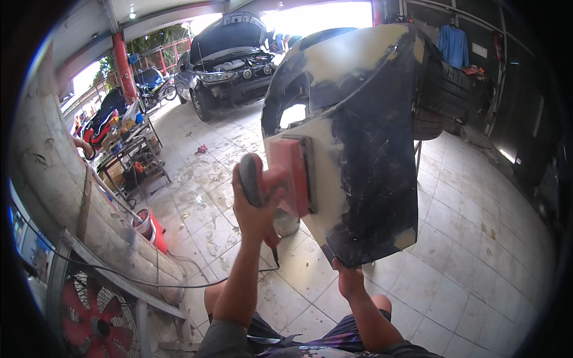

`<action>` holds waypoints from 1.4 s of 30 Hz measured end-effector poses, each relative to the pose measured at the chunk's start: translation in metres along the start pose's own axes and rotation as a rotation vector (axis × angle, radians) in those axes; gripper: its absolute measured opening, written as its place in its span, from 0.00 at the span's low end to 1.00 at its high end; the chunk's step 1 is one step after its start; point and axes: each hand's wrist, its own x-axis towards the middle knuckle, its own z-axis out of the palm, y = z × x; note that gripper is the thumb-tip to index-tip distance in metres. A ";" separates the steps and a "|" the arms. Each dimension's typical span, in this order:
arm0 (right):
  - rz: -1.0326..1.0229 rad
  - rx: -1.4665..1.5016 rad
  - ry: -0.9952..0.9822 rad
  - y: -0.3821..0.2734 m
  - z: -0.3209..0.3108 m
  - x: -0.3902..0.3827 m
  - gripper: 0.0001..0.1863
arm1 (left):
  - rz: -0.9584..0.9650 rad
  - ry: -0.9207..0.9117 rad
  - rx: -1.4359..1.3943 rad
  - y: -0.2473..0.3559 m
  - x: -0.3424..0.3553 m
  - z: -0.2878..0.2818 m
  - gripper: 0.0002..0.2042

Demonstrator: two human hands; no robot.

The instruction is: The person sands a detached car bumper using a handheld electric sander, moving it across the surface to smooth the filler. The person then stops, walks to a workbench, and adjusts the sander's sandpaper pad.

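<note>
Car body panel point(379, 161): right in front of you, above the tiled floor point(456, 230), dark with beige patches. Red sander point(291, 176) has its pad against the beige side. Your left hand point(255, 216) is wrapped round its handle. Your right hand point(350, 280) touches the panel's lower edge; fingers hidden, can't tell if clamped. Hood-up car point(230, 74) beyond, red-bladed fan point(98, 325) lower left.

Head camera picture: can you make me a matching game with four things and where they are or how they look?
Things
1. sander
2. fan
3. car
4. shirt

Places and states
A. front hood raised
B. blue, hanging at the upper right
C. gripped by the left hand
D. at the lower left of the picture

Right pairs: 1-C, 2-D, 3-A, 4-B
</note>
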 end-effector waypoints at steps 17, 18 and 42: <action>-0.023 -0.044 0.016 0.007 0.017 -0.001 0.28 | -0.031 0.007 0.157 0.062 0.071 0.005 0.55; -0.026 -0.047 0.007 0.007 0.017 -0.001 0.29 | -0.076 -0.012 0.189 0.056 0.063 0.001 0.56; -0.034 0.004 -0.009 0.005 0.015 0.010 0.28 | 0.045 -0.020 0.187 0.039 -0.006 0.002 0.57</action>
